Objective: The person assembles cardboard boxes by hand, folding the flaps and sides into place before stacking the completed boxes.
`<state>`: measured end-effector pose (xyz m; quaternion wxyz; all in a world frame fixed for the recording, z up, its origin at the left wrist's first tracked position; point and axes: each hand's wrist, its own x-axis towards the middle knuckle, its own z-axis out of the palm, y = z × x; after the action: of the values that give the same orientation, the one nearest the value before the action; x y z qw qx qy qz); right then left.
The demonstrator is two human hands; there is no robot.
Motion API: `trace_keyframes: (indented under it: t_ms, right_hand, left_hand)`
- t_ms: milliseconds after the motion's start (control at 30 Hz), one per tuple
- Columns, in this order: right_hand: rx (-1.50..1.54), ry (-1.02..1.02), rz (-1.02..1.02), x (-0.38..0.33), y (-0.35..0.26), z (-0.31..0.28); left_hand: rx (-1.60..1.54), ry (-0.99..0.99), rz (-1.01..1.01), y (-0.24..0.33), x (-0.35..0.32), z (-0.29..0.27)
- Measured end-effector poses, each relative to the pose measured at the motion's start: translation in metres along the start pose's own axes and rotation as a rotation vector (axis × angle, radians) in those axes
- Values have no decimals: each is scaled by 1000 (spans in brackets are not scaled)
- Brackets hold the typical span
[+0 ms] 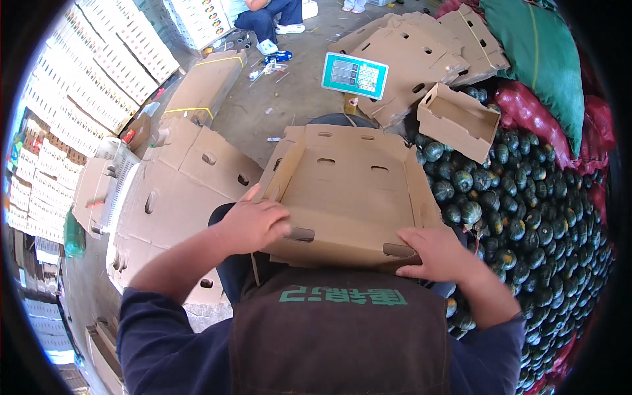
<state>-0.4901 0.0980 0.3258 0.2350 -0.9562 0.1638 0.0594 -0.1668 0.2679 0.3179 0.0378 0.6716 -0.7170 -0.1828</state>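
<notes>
Directly before the brown apron, an open carton is held level with its inside facing up; 2 slots are noted in its near wall. By the left hand, the near left corner is covered; its fingers are laid close together over the rim, with the thumb set apart along the left wall. By the right hand, the near right corner is touched; its fingers are placed on top and the thumb is spread lower, against the near wall. Whether cardboard is pinched by either hand cannot be told.

Beyond the carton, a scale with a teal panel is sighted, backed by flattened cardboard. To the right, a heap of dark green squash is recorded, by which a small box is borne, tilted. The heap is bordered by red mesh sacks and a green sack. To the left, flat sheets and a strapped bundle are observed, with stacked boxes behind. At the top, 1 seated person is partly shown.
</notes>
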Motion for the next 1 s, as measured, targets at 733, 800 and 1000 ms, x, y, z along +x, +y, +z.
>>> trace_keyframes:
  t_ms: [733,800,1000]
  right_hand:
    - [1386,820,445,28,131,6]
    - [1660,575,491,58,101,33]
    - [2129,953,-146,78,66,-19]
  left_hand:
    - [-1081,99,404,-38,-1,-23]
    - [-1367,351,329,-35,21,-3]
    - [-1409,418,262,-15,51,26]
